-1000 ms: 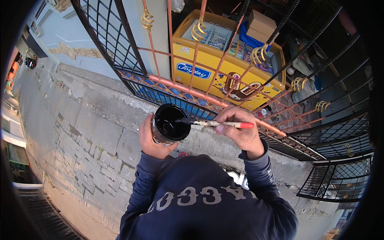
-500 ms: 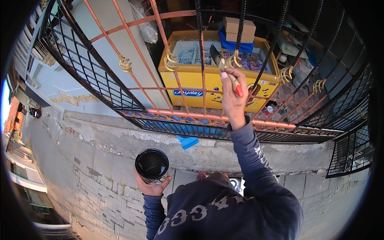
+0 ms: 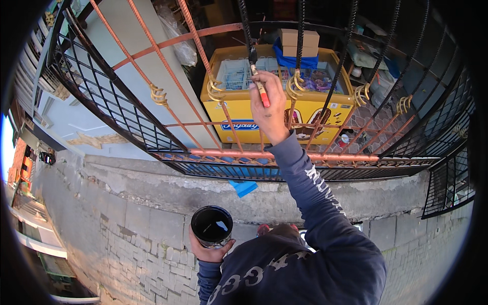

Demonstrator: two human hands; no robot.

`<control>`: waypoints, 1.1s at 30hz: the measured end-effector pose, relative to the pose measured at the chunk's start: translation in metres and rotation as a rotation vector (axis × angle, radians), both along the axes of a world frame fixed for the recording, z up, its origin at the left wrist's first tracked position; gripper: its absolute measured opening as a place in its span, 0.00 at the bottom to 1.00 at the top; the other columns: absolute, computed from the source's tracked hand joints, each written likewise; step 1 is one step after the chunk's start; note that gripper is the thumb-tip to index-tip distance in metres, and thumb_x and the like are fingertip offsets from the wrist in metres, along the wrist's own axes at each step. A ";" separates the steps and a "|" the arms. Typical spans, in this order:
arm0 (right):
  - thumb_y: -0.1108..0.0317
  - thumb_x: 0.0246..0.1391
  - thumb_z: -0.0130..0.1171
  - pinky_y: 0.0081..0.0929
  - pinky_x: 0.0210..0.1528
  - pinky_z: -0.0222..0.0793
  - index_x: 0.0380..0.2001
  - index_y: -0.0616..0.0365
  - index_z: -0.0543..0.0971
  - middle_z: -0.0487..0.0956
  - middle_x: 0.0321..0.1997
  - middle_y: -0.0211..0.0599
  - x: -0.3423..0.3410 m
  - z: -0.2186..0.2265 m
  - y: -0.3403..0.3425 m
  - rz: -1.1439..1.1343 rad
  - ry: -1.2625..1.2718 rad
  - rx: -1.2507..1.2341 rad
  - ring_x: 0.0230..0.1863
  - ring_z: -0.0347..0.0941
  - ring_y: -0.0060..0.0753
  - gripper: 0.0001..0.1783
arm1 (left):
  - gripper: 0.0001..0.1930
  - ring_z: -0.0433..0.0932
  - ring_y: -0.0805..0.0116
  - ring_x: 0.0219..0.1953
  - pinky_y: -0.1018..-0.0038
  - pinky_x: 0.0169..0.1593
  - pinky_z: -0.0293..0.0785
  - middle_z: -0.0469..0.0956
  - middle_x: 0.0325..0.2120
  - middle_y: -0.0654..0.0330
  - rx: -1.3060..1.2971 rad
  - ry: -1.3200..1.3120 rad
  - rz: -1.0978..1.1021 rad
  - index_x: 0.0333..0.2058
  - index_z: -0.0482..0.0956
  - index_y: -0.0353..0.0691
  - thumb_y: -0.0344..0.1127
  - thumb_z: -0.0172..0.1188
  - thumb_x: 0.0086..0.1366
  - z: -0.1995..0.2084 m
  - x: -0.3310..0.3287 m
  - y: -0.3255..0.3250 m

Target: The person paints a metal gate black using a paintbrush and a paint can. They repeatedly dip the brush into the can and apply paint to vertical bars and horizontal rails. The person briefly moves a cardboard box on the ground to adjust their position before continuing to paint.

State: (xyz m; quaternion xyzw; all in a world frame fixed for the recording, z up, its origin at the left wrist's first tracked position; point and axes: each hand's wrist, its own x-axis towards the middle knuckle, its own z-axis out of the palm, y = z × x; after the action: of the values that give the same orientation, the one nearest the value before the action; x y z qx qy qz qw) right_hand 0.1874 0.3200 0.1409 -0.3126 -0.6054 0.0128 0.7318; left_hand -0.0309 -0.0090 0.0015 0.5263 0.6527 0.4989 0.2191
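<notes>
My right hand (image 3: 269, 104) grips a paintbrush (image 3: 260, 87) by its pale handle, whose end is red. Dark bristles point up and lie against a twisted bar (image 3: 246, 23) of the metal gate. That bar is black above the brush, while lower parts of the gate still show reddish-brown. Lower down, my left hand (image 3: 211, 251) is wrapped round a can of black paint (image 3: 212, 223), held upright below the gate. A light patch glints on the paint's surface. Gold curved ornaments (image 3: 294, 84) sit on the neighbouring bars.
Behind the bars stands a yellow chest freezer (image 3: 239, 109) with cardboard boxes (image 3: 300, 43) on a blue cloth. The gate's reddish-brown lower rail (image 3: 284, 156) runs above a concrete ledge (image 3: 152, 175). A blue scrap (image 3: 244, 188) lies there. Black lattice panels (image 3: 101, 86) flank the bars.
My right hand has moved left with the paintbrush, from beside a gold ornament to the black-topped bar. My left hand and the paint can have shifted right and slightly down in view.
</notes>
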 end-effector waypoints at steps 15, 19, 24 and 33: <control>0.81 0.50 0.58 0.39 0.51 0.75 0.41 0.61 0.78 0.79 0.45 0.47 0.004 0.007 -0.002 -0.130 0.090 0.025 0.47 0.79 0.50 0.13 | 0.61 0.78 0.55 0.56 0.63 0.61 0.74 0.76 0.54 0.50 0.038 0.010 -0.041 0.64 0.63 0.34 0.39 0.89 0.30 0.008 0.005 0.001; 0.80 0.50 0.58 0.37 0.45 0.76 0.37 0.62 0.80 0.82 0.39 0.44 0.012 0.011 0.003 -0.039 0.095 -0.046 0.40 0.81 0.45 0.09 | 0.61 0.78 0.55 0.55 0.62 0.61 0.74 0.76 0.54 0.50 0.037 -0.002 -0.029 0.65 0.63 0.33 0.40 0.89 0.30 0.007 0.004 -0.001; 0.76 0.56 0.60 0.23 0.41 0.76 0.37 0.65 0.82 0.86 0.35 0.38 0.021 0.015 0.012 0.087 0.236 -0.150 0.37 0.81 0.23 0.07 | 0.61 0.78 0.55 0.55 0.62 0.61 0.74 0.76 0.54 0.50 0.045 0.022 -0.041 0.65 0.63 0.33 0.40 0.89 0.29 0.001 0.002 0.001; 0.74 0.55 0.56 0.24 0.40 0.76 0.36 0.65 0.82 0.85 0.33 0.39 0.035 0.027 0.007 0.084 0.192 -0.328 0.33 0.82 0.25 0.08 | 0.63 0.77 0.55 0.57 0.62 0.61 0.73 0.75 0.55 0.50 0.048 -0.024 -0.058 0.66 0.63 0.33 0.39 0.89 0.29 -0.005 0.004 0.001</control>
State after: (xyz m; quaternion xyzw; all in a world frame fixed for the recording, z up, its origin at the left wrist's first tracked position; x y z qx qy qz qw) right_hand 0.2229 0.3267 0.1674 -0.3995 -0.5352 0.1717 0.7242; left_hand -0.0271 -0.0075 -0.0036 0.5442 0.6223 0.5142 0.2285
